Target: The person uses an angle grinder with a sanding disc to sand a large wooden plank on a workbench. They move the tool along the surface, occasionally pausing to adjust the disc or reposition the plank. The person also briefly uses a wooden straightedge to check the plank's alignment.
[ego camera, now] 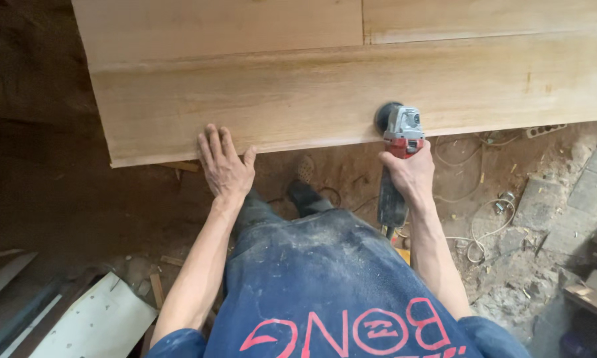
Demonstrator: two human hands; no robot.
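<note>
We look down on a broad pale wooden board (325, 93) that serves as our surface, above a dirt floor (511, 265) littered with sawdust, a loose cord (477, 238) and wood scraps (156, 288). Our left hand (224, 166) lies flat, fingers spread, on the board's near edge. Our right hand (411, 174) is clamped around the handle of a red and grey grinder (399, 136), whose dark disc sits just beyond the hand, touching the board's edge.

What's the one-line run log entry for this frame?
left hand: flat on wooden board edge | right hand: gripping angle grinder, disc against board edge | floor: sawdust, white cord
</note>
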